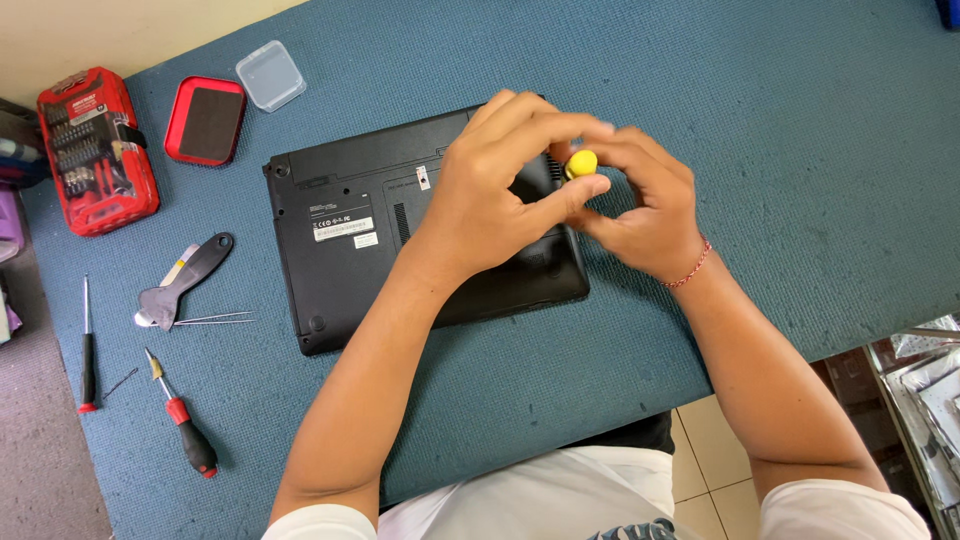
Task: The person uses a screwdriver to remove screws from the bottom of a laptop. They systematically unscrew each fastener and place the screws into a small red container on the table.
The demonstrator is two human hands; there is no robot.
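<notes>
Both the left hand (490,190) and right hand (640,205) closed around a yellow-capped tool (581,163) standing upright over the black laptop's (340,230) upper right corner, centre frame.

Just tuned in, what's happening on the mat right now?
A person has both hands over a black laptop lying bottom up on a blue mat. The left hand and right hand together grip a yellow-capped tool at the laptop's right edge. Two screwdrivers and a red bit case lie left.
</notes>
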